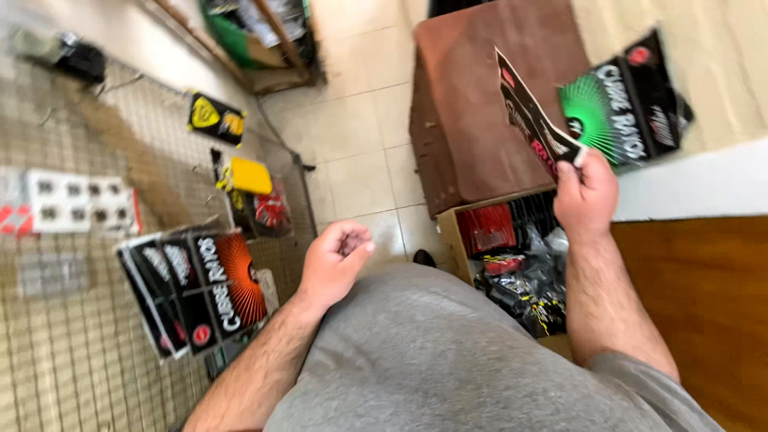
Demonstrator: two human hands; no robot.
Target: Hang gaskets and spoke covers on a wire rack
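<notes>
black card pack (532,120) pinched in right hand (586,194), left hand (332,260) empty

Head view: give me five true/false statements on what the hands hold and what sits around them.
1. The right hand holds a flat black card package with red markings. True.
2. The left hand grips a yellow package. False: it holds nothing, fingers loosely curled; the yellow rectangular package hangs apart on the wire mesh rack.
3. The open cardboard box holds red and black packages. True.
4. Black packages with an orange sunburst hang on the wire mesh rack. True.
5. The black package with a green sunburst lies inside the cardboard box. False: it lies up on the pale surface beyond the right hand.
</notes>
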